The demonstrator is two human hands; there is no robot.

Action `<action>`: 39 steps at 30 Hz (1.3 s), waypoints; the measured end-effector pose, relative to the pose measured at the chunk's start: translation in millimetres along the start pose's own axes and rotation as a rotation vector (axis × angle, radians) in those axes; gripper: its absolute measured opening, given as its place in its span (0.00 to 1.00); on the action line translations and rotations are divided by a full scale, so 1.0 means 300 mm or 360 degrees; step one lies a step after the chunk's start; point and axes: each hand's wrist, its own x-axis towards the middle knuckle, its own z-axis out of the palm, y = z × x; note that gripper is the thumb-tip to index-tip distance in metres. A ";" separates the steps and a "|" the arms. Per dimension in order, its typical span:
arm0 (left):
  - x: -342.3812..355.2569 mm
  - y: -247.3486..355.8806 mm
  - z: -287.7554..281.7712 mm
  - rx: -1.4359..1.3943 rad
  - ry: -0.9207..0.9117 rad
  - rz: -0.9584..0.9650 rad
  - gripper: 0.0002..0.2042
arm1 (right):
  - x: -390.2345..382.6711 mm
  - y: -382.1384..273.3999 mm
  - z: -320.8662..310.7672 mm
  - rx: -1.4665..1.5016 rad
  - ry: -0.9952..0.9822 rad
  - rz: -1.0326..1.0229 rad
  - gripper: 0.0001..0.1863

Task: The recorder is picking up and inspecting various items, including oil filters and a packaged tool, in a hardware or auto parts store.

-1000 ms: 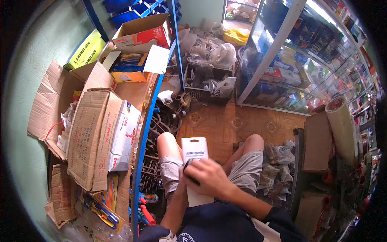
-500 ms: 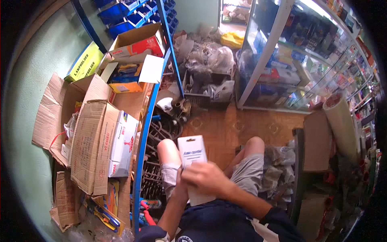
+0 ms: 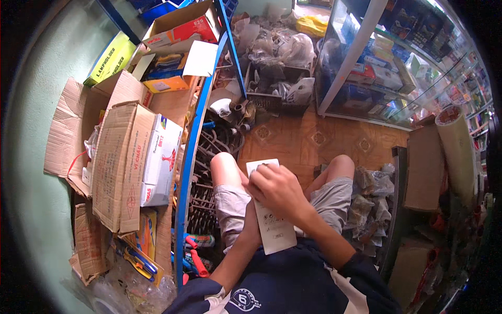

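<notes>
A slim white cardboard package (image 3: 277,233) with small dark print lies tilted above my lap, between my knees. My left hand (image 3: 252,217) holds it from the left edge and from beneath; most of those fingers are hidden behind it. Across its upper end lies my right hand (image 3: 277,189), fingers curled and pressed together on the end flap. The fingertips cover most of that end, so what exactly they pinch is hard to see. Lower down, the printed face is uncovered.
To the left, a blue-framed shelf (image 3: 189,152) carries open cardboard boxes (image 3: 117,167) and a white box (image 3: 162,159). Plastic-wrapped goods (image 3: 368,204) sit right of my leg. A glass cabinet (image 3: 361,99) and a crate (image 3: 264,99) stand ahead on the tiled floor (image 3: 319,138).
My right hand has slid from the package's middle to its upper end, uncovering the lower print. The package leans differently, and the whole view has shifted slightly.
</notes>
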 end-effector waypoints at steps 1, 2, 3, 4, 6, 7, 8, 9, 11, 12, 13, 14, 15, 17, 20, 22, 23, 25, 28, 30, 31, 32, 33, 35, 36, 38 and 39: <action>0.000 0.004 -0.010 0.0001 0.0004 -0.0007 0.27 | -0.010 -0.006 0.009 0.0029 -0.0032 -0.0034 0.09; 0.010 0.011 -0.032 0.0058 -0.0172 0.0283 0.28 | -0.025 -0.021 0.015 0.0058 -0.0063 -0.0069 0.09; 0.022 0.026 -0.057 0.0106 -0.0340 0.0595 0.30 | -0.050 -0.067 0.005 0.0108 -0.0133 -0.0133 0.10; 0.032 0.046 -0.082 0.0157 -0.0508 0.0908 0.32 | -0.083 -0.125 -0.012 0.0156 -0.0203 -0.0197 0.10; 0.156 0.134 -0.230 -0.0265 -0.0238 0.0526 0.30 | -0.115 -0.159 -0.017 0.0252 -0.0171 -0.0220 0.11; 0.131 0.142 -0.165 -0.0249 -0.0056 0.0544 0.30 | -0.119 -0.128 -0.010 0.0290 -0.0138 -0.0085 0.11; 0.080 0.143 -0.079 -0.0228 0.0127 0.0548 0.30 | -0.130 -0.108 -0.005 0.0325 -0.0106 0.0062 0.11; 0.055 0.124 -0.052 -0.0234 0.0199 0.0617 0.27 | -0.116 -0.086 0.004 0.0238 -0.0151 0.0128 0.12; 0.031 0.103 -0.008 -0.0297 0.0159 0.0769 0.24 | -0.088 -0.091 0.020 0.0216 -0.0053 0.0238 0.13; 0.064 0.096 -0.067 -0.0298 0.0165 0.0770 0.24 | -0.082 -0.111 0.016 0.0172 -0.0071 0.0254 0.15; 0.121 0.084 -0.173 -0.0162 0.0108 0.0982 0.24 | -0.084 -0.150 0.007 0.0226 -0.0097 0.0215 0.14; 0.133 0.096 -0.180 -0.0017 0.0038 0.1175 0.24 | -0.099 -0.181 -0.008 0.0266 -0.0116 0.0192 0.14; 0.146 0.114 -0.189 -0.0046 0.0138 0.1028 0.27 | -0.115 -0.208 -0.012 0.0252 -0.0096 0.0199 0.13; 0.103 0.120 -0.082 -0.0073 0.0086 0.1104 0.27 | -0.120 -0.170 0.010 0.0262 -0.0056 0.0282 0.13; 0.060 0.092 -0.038 -0.0200 -0.0149 0.1213 0.26 | -0.096 -0.080 0.047 0.0231 0.0086 0.0572 0.15; 0.051 0.072 0.014 -0.0172 0.0195 0.1241 0.28 | -0.104 -0.074 0.041 0.0223 0.0172 0.0650 0.15; 0.071 0.082 0.006 -0.0298 0.0229 0.1208 0.28 | -0.118 -0.097 0.031 0.0235 0.0137 0.0642 0.15; 0.139 0.128 -0.124 -0.0314 -0.0190 0.1148 0.28 | -0.152 -0.164 -0.003 0.0264 0.0068 0.0603 0.15; 0.087 0.124 -0.014 -0.0293 -0.0545 0.1060 0.26 | -0.161 -0.080 -0.002 0.0166 0.0088 0.0622 0.15; 0.025 0.087 0.087 -0.0200 0.0066 0.1022 0.26 | -0.133 0.008 -0.005 0.0106 0.0166 0.0797 0.15; 0.017 0.068 0.068 -0.0226 0.0073 0.0953 0.25 | -0.133 0.009 -0.010 0.0168 0.0184 0.0816 0.14; 0.030 0.073 0.055 -0.0218 0.0071 0.0956 0.25 | -0.133 0.009 -0.016 0.0230 0.0201 0.0835 0.13; 0.045 0.089 0.040 -0.0080 0.0080 0.0914 0.27 | -0.145 -0.004 -0.012 0.0236 0.0209 0.0836 0.13; 0.084 0.132 0.010 0.0031 0.0015 0.0895 0.29 | -0.200 -0.055 -0.002 0.0533 0.0401 0.0876 0.11; 0.110 0.168 -0.012 0.0033 0.0013 0.0900 0.29 | -0.229 -0.068 0.002 0.0535 0.0404 0.0873 0.11; 0.138 0.228 -0.021 0.0386 -0.0189 0.0839 0.26 | -0.268 -0.082 0.000 0.0735 0.0285 0.0965 0.10; 0.145 0.222 -0.017 0.0400 -0.0169 0.0781 0.23 | -0.272 -0.073 -0.010 0.0571 0.0312 0.0820 0.10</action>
